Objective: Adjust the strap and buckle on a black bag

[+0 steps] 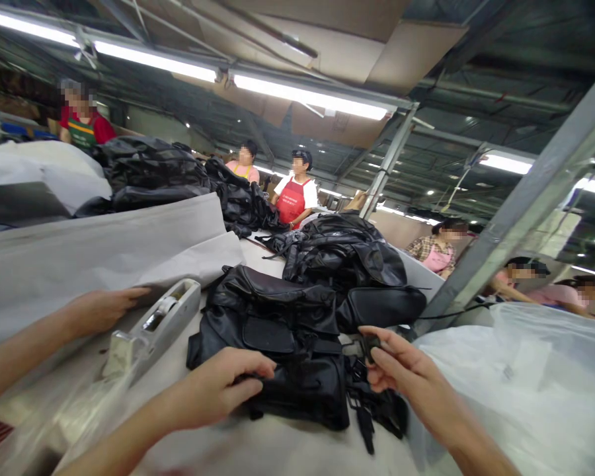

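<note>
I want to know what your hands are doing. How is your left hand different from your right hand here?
The left hand lies knuckles up, gripping the near edge of the black bag; the right hand is turned more sideways. The left hand grips the bag's body, while the right hand pinches a small black buckle between its fingertips, beside the bag. Both are bare and busy with the same bag on the table.

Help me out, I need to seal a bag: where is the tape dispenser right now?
In the head view the tape dispenser lies on the table left of the black bag, just below a co-worker's hand resting on grey paper.
</note>
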A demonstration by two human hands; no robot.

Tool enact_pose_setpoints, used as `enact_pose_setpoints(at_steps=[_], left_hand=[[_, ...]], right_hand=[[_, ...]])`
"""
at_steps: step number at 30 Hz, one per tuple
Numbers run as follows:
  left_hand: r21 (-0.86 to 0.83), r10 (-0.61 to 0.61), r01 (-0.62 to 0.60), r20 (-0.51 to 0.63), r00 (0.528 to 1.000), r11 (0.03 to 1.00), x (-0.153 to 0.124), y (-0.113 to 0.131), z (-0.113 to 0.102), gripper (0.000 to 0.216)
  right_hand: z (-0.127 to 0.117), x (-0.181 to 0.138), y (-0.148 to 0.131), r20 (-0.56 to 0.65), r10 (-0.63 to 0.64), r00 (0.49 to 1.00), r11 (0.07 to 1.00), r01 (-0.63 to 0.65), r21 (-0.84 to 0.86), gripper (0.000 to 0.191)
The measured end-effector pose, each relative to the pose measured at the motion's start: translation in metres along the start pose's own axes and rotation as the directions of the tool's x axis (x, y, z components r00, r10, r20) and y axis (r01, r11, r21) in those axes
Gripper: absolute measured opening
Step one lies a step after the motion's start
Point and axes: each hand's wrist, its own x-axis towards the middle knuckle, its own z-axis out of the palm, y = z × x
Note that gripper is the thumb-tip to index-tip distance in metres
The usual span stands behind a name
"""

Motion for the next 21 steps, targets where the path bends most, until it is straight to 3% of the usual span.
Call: enact_pose_setpoints(at_steps=[2, 4, 6, 9, 11, 13, 15, 18, 21], left_hand=[[-0.311, -0.085, 0.073, -0.026, 0.996, 0.947, 0.005, 0.01, 0.005, 0.032], [-0.596, -0.13, 0.101, -0.005, 0.992, 0.796, 0.008, 0.016, 0.015, 0.044], [-0.739, -0.165, 0.128, 0.023, 0.986, 0.661, 0.009, 0.019, 0.03, 0.052], [-0.782, -0.244, 0.162, 0.013, 0.97, 0.601, 0.008, 0.017, 0.046, 0.04], [-0.792, -0.3, 0.154, -0.038, 0.953, 0.59, 0.002, 0.012, 0.048, 0.031], [-0.805, -0.34, 0.151, -0.067, 0.938, 0.574, -0.011, 0.006, 0.042, 0.031], [-0.793, -0.347, 0.207, -0.006, 0.938, 0.573, -0.026, -0.001, 0.032, 0.028], [-0.669, -0.337, 0.337, 0.136, 0.932, 0.663, -0.044, -0.017, 0.023, 0.02], [-0.556, -0.303, 0.274, 0.041, 0.952, 0.785, -0.048, -0.036, 0.022, 0.026]], right_hand=[[0.027, -0.003, -0.022, 0.115, -0.035, 0.993, 0.999, 0.031, 0.042, 0.062], [0.055, -0.004, -0.029, 0.224, -0.062, 0.973, 0.997, 0.051, 0.054, 0.056], [0.081, -0.002, -0.025, 0.311, -0.071, 0.948, 0.997, 0.058, 0.052, 0.049], [0.104, 0.0, -0.014, 0.366, -0.046, 0.93, 0.997, 0.021, 0.071, 0.057], [0.105, -0.002, -0.007, 0.348, -0.028, 0.937, 0.995, -0.006, 0.095, 0.063], [0.099, -0.006, -0.001, 0.346, -0.002, 0.938, 0.999, -0.015, 0.047, 0.05], [0.091, -0.012, 0.01, 0.427, 0.063, 0.902, 0.994, -0.02, -0.104, 0.038], [0.086, -0.016, 0.034, 0.535, 0.102, 0.838, 0.918, 0.128, -0.375, 0.03], [0.095, -0.006, 0.062, 0.533, -0.096, 0.841, 0.793, 0.388, -0.47, 0.038]])
